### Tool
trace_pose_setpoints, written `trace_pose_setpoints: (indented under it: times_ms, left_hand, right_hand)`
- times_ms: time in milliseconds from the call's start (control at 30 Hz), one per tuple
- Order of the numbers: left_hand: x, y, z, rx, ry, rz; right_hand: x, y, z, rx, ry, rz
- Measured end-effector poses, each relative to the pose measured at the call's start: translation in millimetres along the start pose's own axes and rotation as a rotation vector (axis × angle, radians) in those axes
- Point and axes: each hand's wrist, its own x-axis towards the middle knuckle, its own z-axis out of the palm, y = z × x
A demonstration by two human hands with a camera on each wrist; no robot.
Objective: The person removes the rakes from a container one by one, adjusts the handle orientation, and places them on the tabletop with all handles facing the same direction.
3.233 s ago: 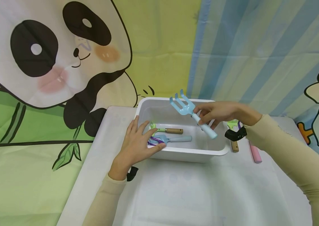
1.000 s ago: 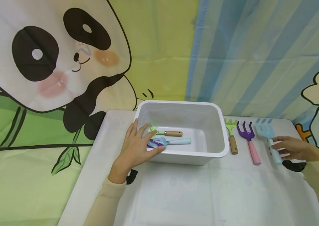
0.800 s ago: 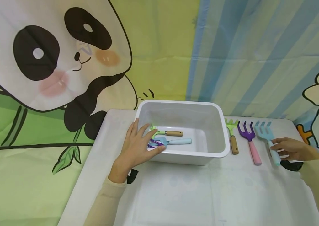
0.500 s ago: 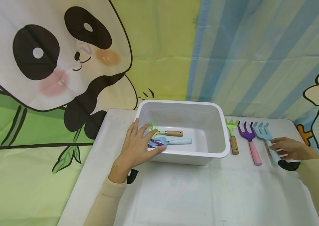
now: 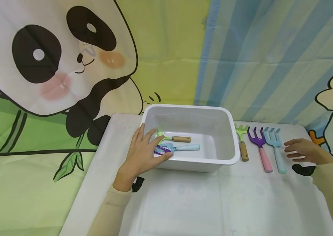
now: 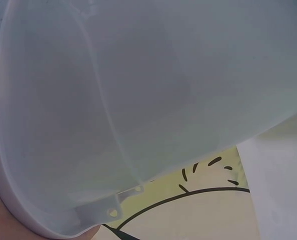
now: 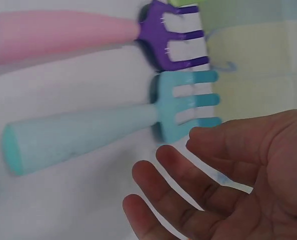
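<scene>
The white table point(image 5: 201, 200) fills the lower half of the head view, and the white bin point(image 5: 226, 131) stands at the middle of the frame, its long side facing the person. The left hand point(image 5: 142, 152) rests flat against the bin's near-left corner with straight fingers over the rim, gripping nothing. That bracing seems worth keeping firm, so the bin does not slide when something is drawn out of it.

Inside the bin, at its left end, lie a green rake with a wooden handle point(image 5: 173, 138), a blue trowel point(image 5: 181, 147) and something purple beneath it (too tangled to name).

To the right of the bin, three tools lie side by side on the table with prongs toward the top of the frame: a green rake point(image 5: 242, 142), a purple fork point(image 5: 262, 149) and the blue fork point(image 5: 276, 150). The blue fork lies just beside the purple one, not touching it in the wrist view.

The right hand point(image 5: 303, 151) hovers at the right edge, fingers spread and relaxed, holding nothing, just clear of the blue fork. To finish this placement well, I judge the hand should lift away straight, without brushing the handle and spoiling the row.
</scene>
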Motion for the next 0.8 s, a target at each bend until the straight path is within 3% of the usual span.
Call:
trace_pose_setpoints:
  times_ms: [200,367,800]
  left_hand:
    - [-0.2,-0.3,-0.5,-0.002,0.007,0.004]
    - [-0.4,-0.4,-0.6,0.000,0.010,0.008]
    - [-0.7,-1.3,-0.1,-0.005,0.009,0.004]
  right_hand:
    - [-14,-26,-4,-0.058,0.045,-0.122]
    - [-26,-62,1,-0.062,0.058,-0.223]
    - [-56,-160,44,-0.150,-0.002,-0.378]
